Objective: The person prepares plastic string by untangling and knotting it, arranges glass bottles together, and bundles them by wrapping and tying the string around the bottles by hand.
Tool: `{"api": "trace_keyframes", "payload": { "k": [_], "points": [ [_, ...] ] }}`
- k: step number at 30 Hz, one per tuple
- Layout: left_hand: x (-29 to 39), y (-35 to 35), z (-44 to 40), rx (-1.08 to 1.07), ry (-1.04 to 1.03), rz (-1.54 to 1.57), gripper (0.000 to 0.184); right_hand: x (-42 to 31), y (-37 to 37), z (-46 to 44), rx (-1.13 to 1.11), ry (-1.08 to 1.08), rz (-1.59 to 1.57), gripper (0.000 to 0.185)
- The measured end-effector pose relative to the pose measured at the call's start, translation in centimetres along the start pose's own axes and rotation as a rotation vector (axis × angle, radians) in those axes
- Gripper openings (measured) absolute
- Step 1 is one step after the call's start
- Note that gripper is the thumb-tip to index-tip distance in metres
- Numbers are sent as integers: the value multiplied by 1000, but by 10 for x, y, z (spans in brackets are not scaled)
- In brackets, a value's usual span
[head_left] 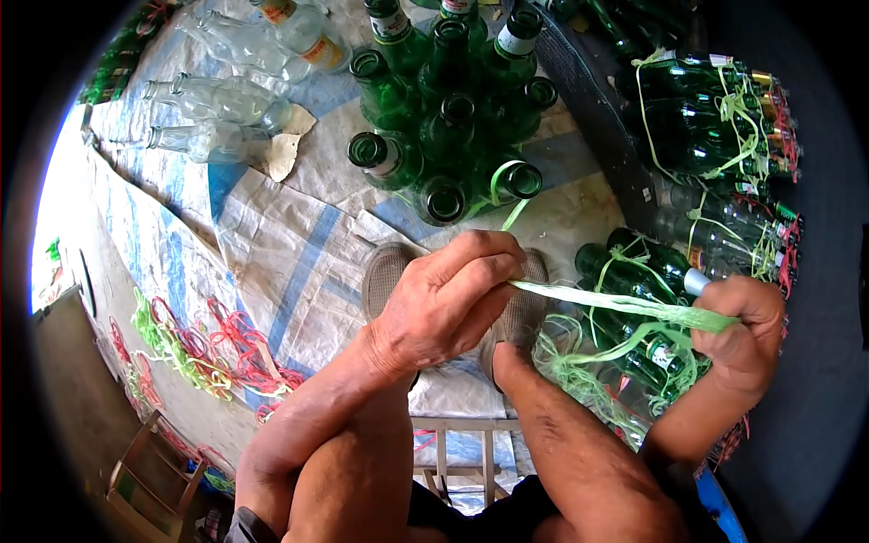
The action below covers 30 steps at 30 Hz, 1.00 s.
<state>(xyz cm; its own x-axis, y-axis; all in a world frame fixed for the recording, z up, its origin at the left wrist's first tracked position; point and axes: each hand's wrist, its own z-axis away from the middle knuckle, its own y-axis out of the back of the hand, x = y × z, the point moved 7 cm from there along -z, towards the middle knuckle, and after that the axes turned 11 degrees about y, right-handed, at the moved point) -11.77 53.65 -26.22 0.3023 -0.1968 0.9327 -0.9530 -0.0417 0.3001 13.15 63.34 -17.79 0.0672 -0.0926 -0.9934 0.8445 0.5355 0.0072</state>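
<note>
A pale green plastic twine [615, 301] runs taut between my two hands. My left hand [453, 294] is closed around one part of it, above my shoes. Over at the right, my right hand [738, 326] grips the bunched other end in a fist. From my left hand a strand goes up to the neck of a green bottle [518, 181], looped around it. That bottle stands at the near edge of a cluster of upright green bottles [387, 100]. A tangle of green twine [579, 362] hangs below the taut stretch.
Clear bottles [213, 140] lie at the upper left on a striped sheet [272, 226]. Tied bundles of green bottles [688, 118] lie at the right. Red and green twine [208, 353] is heaped at the left. A small wooden stool [149, 471] is at the lower left.
</note>
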Motion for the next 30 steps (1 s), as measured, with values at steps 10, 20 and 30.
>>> {"api": "trace_keyframes", "payload": {
  "k": [10,20,30],
  "points": [
    [0,20,-2,-87,128,129,16,-17,12,-7,-95,124,-310,21],
    [-5,36,14,-45,283,278,11,-29,13,-31,-151,206,-378,28],
    [-19,52,38,133,595,706,17,-13,-31,-112,24,319,81,20]
  ]
}}
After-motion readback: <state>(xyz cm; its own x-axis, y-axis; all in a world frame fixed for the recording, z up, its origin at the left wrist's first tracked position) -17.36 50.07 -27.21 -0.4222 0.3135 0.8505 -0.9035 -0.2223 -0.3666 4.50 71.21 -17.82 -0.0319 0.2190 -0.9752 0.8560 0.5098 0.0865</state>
